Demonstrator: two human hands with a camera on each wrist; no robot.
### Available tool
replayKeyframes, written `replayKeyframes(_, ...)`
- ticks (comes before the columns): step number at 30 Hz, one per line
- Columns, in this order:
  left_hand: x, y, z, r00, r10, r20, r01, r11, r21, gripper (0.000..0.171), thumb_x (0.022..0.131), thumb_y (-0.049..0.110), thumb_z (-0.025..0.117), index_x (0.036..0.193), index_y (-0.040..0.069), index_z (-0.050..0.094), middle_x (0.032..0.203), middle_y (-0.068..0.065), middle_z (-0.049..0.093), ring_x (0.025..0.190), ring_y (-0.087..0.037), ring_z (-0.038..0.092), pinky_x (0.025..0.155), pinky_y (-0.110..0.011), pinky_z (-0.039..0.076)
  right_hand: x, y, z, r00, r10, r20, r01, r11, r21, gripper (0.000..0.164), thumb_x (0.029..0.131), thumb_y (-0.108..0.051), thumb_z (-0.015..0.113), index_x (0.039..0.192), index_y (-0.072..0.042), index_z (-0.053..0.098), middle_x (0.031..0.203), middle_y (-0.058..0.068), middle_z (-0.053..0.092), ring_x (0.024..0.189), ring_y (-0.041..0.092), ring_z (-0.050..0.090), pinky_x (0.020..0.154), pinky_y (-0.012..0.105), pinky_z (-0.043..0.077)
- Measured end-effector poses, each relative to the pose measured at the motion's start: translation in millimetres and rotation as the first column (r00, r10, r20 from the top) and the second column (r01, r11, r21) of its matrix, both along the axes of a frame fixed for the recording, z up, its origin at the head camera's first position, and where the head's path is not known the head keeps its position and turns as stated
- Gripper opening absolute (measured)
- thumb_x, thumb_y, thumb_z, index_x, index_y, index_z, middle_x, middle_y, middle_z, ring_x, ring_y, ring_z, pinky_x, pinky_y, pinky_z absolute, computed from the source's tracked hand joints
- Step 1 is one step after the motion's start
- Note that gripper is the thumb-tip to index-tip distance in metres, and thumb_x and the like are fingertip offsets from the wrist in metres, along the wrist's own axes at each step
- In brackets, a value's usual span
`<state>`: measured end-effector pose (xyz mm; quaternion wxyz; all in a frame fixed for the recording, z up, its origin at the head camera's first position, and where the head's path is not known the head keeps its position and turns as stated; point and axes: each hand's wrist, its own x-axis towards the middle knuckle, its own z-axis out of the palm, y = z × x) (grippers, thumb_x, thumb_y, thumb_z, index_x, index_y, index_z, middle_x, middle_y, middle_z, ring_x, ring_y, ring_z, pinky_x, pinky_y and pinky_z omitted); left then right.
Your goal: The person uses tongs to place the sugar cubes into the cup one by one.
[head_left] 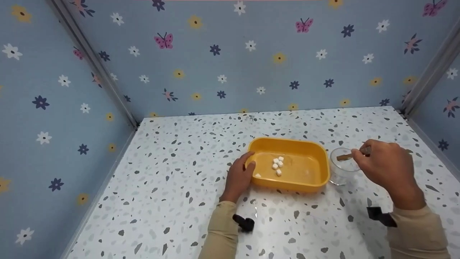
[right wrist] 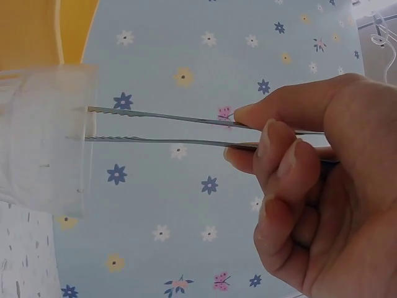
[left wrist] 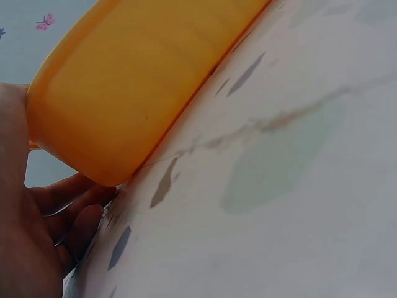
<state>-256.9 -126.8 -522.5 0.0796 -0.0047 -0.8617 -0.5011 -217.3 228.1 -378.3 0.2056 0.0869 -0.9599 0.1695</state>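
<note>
At the left end of a yellow-orange plastic tub (head_left: 307, 185), my left hand (head_left: 240, 176) grips the wall, its thumb over the rim. Several small white cubes (head_left: 275, 166) lie on the tub's floor, and another white piece (head_left: 258, 175) shows by the near left corner. My right hand (head_left: 390, 163) pinches metal tweezers (head_left: 344, 157) between thumb and fingers. Their tips reach the mouth of a clear cup (head_left: 336, 169) just right of the tub. In the right wrist view, a small whitish piece (right wrist: 91, 124) shows between the tweezer tips (right wrist: 93, 110) at the cup's rim.
The tub and cup stand close together on a white speckled tabletop (head_left: 172, 201). Blue flower-patterned panels (head_left: 230, 54) enclose the table at the back and both sides. A black wrist camera (head_left: 245, 223) sits on the left sleeve, another (head_left: 381, 216) on the right.
</note>
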Motion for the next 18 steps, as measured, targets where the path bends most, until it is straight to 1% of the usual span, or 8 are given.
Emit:
replayKeyframes(2, 0.7, -0.2, 0.1, 1.0, 0.002, 0.005, -0.002, 1.0, 0.001, 0.042, 0.099, 0.037, 0.053, 0.141, 0.032, 0.058, 0.123, -0.002, 0.063, 0.106, -0.018, 0.058, 0.097, -0.043, 0.044, -2.1, 1.0, -2.1, 1.0, 0.002, 0.026, -0.002, 1.0, 0.003, 0.026, 0.088, -0.018, 0.069, 0.086, 0.008, 0.071, 0.078, 0.024, 0.07, 0.05, 0.023, 0.053, 0.04, 0.034, 0.039)
replayKeyframes(7, 0.8, 0.0, 0.4, 1.0, 0.004, 0.018, -0.004, 1.0, -0.001, 0.042, 0.099, 0.038, 0.053, 0.141, 0.034, 0.057, 0.125, 0.0, 0.062, 0.108, -0.017, 0.057, 0.098, -0.043, 0.044, -7.7, 3.1, -5.7, 0.989, -0.006, 0.147, 0.003, 1.0, 0.021, 0.027, 0.091, -0.021, 0.065, 0.085, 0.004, 0.072, 0.075, 0.016, 0.069, 0.05, 0.019, 0.049, 0.041, 0.033, 0.037)
replayKeyframes(12, 1.2, 0.1, 1.4, 1.0, 0.006, 0.01, -0.006, 1.0, -0.006, 0.042, 0.099, 0.037, 0.054, 0.141, 0.032, 0.058, 0.125, -0.002, 0.063, 0.106, -0.018, 0.057, 0.097, -0.042, 0.044, -13.0, 4.9, -7.5, 0.965, -0.004, 0.264, -0.008, 0.999, 0.047, 0.027, 0.091, -0.023, 0.062, 0.086, 0.002, 0.071, 0.069, 0.007, 0.063, 0.052, 0.02, 0.049, 0.043, 0.034, 0.037)
replayKeyframes(15, 1.9, 0.1, 2.5, 1.0, 0.005, 0.01, -0.005, 1.0, -0.006, 0.042, 0.099, 0.036, 0.054, 0.141, 0.03, 0.058, 0.126, -0.003, 0.062, 0.107, -0.019, 0.057, 0.098, -0.042, 0.044, -15.7, 5.8, -9.1, 0.949, -0.002, 0.315, -0.017, 0.998, 0.058, 0.026, 0.091, -0.024, 0.061, 0.084, -0.001, 0.07, 0.067, 0.003, 0.059, 0.054, 0.02, 0.049, 0.045, 0.035, 0.037)
replayKeyframes(18, 2.0, 0.5, 2.0, 1.0, 0.003, 0.013, -0.003, 1.0, 0.001, 0.042, 0.1, 0.036, 0.053, 0.141, 0.03, 0.058, 0.128, -0.003, 0.062, 0.11, -0.018, 0.057, 0.1, -0.042, 0.043, -17.6, 6.6, -11.6, 0.939, -0.002, 0.344, -0.02, 0.998, 0.061, 0.025, 0.09, -0.024, 0.062, 0.081, -0.002, 0.069, 0.066, 0.002, 0.059, 0.055, 0.02, 0.05, 0.046, 0.035, 0.037)
